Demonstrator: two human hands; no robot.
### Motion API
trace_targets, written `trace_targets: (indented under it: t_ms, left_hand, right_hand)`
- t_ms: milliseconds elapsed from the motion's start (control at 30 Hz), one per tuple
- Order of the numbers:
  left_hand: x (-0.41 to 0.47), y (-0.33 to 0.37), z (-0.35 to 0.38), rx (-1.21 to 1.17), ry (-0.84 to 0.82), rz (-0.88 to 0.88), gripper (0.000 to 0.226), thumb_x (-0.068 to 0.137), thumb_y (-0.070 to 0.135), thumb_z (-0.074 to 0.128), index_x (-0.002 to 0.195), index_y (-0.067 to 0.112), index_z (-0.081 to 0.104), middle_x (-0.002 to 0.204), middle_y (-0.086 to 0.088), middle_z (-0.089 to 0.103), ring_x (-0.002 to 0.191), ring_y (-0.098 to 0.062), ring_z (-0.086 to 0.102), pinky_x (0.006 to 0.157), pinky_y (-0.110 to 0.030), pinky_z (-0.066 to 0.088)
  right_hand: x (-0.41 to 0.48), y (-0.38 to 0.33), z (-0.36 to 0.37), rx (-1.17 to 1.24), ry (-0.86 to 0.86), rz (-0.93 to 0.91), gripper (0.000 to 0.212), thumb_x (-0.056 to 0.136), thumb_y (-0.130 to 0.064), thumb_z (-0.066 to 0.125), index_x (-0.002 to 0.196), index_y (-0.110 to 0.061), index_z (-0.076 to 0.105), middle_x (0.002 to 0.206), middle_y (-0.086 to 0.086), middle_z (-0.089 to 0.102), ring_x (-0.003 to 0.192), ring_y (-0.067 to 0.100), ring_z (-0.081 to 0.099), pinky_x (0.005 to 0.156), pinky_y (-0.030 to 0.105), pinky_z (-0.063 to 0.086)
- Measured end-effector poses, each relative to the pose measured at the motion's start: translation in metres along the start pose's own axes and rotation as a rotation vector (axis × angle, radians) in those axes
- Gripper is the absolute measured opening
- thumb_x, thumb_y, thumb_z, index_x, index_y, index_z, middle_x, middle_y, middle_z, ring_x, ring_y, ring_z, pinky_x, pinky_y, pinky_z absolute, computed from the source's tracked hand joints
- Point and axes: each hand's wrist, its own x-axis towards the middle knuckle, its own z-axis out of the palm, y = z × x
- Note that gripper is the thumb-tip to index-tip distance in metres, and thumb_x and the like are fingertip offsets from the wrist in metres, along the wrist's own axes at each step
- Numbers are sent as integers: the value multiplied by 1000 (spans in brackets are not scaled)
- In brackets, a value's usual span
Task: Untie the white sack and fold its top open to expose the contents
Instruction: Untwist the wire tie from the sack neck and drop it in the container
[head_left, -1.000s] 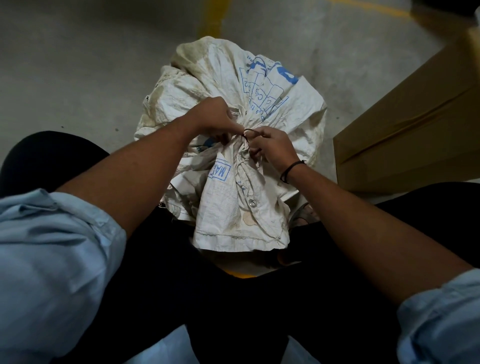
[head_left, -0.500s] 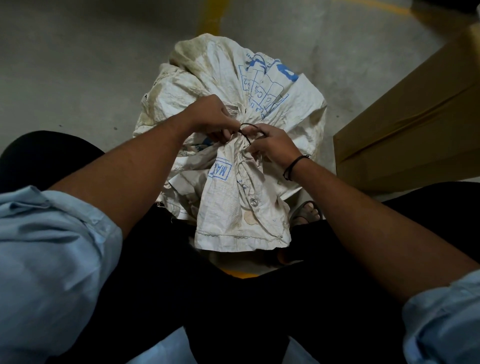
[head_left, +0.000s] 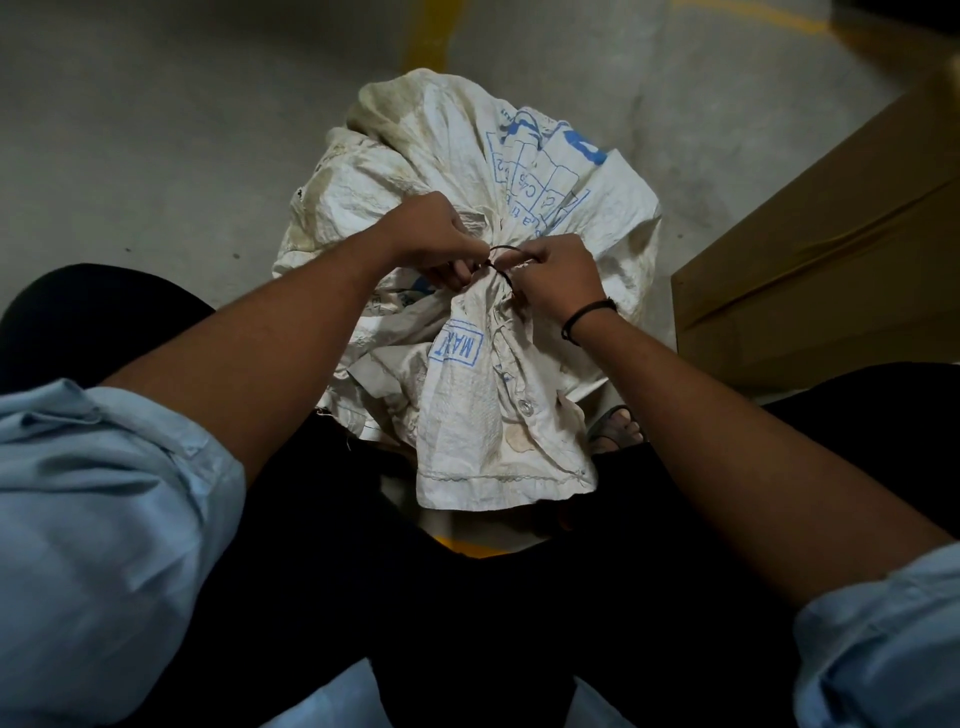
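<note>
Since the earlier frames the loop of dark cord (head_left: 503, 251) has been drawn out a little wider between our hands, and the right hand (head_left: 557, 275) has edged slightly away from us. The white sack (head_left: 467, 171) stands on the concrete floor (head_left: 156, 130) between our knees, its neck gathered into a tight bunch with the loose top flap hanging toward us. The cord circles that neck crosswise, so the loop runs left to right while the bunched neck runs front to back, toward our lap. The knot sits directly between the two sets of fingertips, neither hand clearly nearer. The left hand (head_left: 431, 236) has its fingers curled down, pinching the cord at the knot against the cloth; the right hand's thumb and forefinger pinch the other side of the loop. We judge the knot only partly loosened, the neck not yet free. A black band (head_left: 587, 317) rings the right wrist, and a cardboard box (head_left: 831, 260) stands well apart to the right.
</note>
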Motion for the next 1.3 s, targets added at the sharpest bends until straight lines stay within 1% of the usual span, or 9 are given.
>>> trace_targets:
  t_ms: [100,233,467,567,667,800,933,1133,1300]
  left_hand:
    - [-1,1,0,10,-3,0,20,84,17,71,84,0,81,76,-14,78,77,-30,78,67,-37,65]
    - [-2,1,1,45,-7,13,22,85,17,69,83,-1,81,77,-15,78,75,-28,78,64,-32,64]
    - [5,-3,0,45,-47,-8,23,85,18,70,83,-2,80,79,-17,78,75,-29,78,69,-36,65]
    - [4,0,0,45,-56,-10,23,85,18,71,82,-4,79,78,-16,77,77,-31,78,69,-36,64]
    - [3,3,1,48,-64,-15,23,85,16,70,82,-5,78,78,-18,77,80,-33,77,74,-42,65]
    - [3,3,2,22,-54,-11,23,86,15,69,85,-6,78,78,-17,77,82,-35,77,77,-45,64]
    - [2,2,1,3,-43,-17,22,86,16,70,88,-4,79,79,-16,78,83,-34,77,78,-45,64]
    - [2,2,0,17,-50,-34,24,87,17,71,88,-5,79,79,-16,78,82,-33,77,72,-39,65]
    - [1,5,1,15,-62,-44,26,89,16,70,91,-9,77,85,-22,77,84,-35,76,62,-31,63]
  right_hand:
    - [5,-2,0,-89,-24,9,24,77,-18,64,83,2,76,82,22,74,70,25,68,56,31,47]
    - [5,-6,0,-44,-54,70,31,75,-15,65,79,15,65,59,18,52,56,18,43,52,28,33]
    - [-1,-13,-9,42,-174,175,28,87,-10,63,102,14,68,77,26,67,57,22,57,39,16,36]
    - [-3,-15,-8,-9,-209,194,28,89,-10,60,103,13,67,66,16,62,52,22,56,49,22,41]
    - [-3,-13,-8,4,-218,210,27,85,-6,58,104,11,66,78,16,64,61,24,58,61,32,46]
    - [0,-13,-11,-10,-194,205,11,84,-7,59,85,1,67,73,13,59,57,21,53,56,31,45]
    - [5,-7,-4,-107,7,127,23,72,-14,59,74,9,61,60,11,52,55,19,44,52,31,37]
    - [4,-12,-13,23,-92,223,22,72,-4,70,87,13,70,67,16,63,49,19,56,50,30,45]
    - [-1,-9,-17,224,-187,333,28,72,7,59,96,16,70,75,19,62,60,24,62,50,24,42]
